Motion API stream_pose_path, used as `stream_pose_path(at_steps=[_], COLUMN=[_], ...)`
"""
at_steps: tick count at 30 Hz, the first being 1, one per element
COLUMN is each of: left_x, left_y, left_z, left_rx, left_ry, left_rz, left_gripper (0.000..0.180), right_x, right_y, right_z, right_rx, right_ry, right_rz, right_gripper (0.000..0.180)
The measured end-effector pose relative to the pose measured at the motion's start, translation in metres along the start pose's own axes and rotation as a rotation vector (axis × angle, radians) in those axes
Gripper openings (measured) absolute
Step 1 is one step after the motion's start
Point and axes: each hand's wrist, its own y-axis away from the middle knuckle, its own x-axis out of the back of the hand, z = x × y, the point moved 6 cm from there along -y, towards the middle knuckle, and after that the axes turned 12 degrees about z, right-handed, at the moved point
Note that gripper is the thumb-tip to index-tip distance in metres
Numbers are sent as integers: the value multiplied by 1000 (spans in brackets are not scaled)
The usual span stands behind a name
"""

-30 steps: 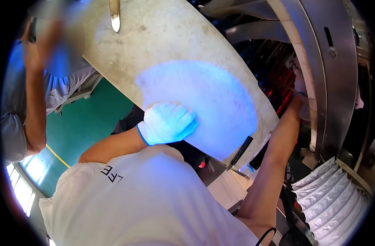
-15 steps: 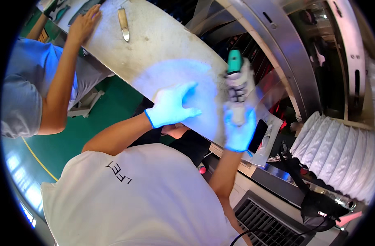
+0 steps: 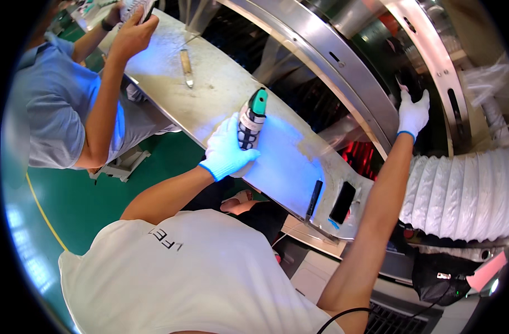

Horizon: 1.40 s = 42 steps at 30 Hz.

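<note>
Dark letters (image 3: 166, 240) are showing on the shirt (image 3: 204, 278); the left hand (image 3: 226, 147) is clasping, partly hiding, a shoe (image 3: 250, 123) over the desk's (image 3: 285, 167) near edge; the right hand (image 3: 414, 114) is holding its fingers apart near an indistinct dark thing (image 3: 411, 82).

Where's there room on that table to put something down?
Two bare patches on the table: the blue-lit one between the shoe-shaped piece and the black tool, and another between that piece and the wooden-handled tool. It's crowded around the left grip and at the right end, with a phone-like slab.
</note>
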Motion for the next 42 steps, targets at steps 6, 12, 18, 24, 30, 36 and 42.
stream_pose_path(at_steps=[6, 12, 18, 24, 30, 36, 42], left_x=[-4, 4, 27, 32, 20, 58, 49], left_y=[12, 62, 87, 106, 79, 46, 63], left_z=[7, -5, -9, -18, 17, 135, 150], left_rx=[-61, -57, -605, -1021, -1300, -921, -671], left_ry=[71, 173, 257, 91, 116, 310, 411], left_rz=[-62, -91, 44, -168, -45, -163, -344], left_gripper=[116, 105, 100, 61, 47, 45, 64], right_x=[-23, 115, 222, 218, 193, 246, 285], right_y=[-6, 135, 359, 478, 495, 410, 357], right_z=[-1, -74, -99, -93, -89, -98, -99], right_rx=[-7, -73, 421, -12, -138, -80, -565], right_ry=[-122, -739, -611, -483, -350, -709, -1002], right_rz=[-203, 156, -263, -466, -387, -238, -191], right_gripper=[28, 27, 28, 35, 55, 35, 33])
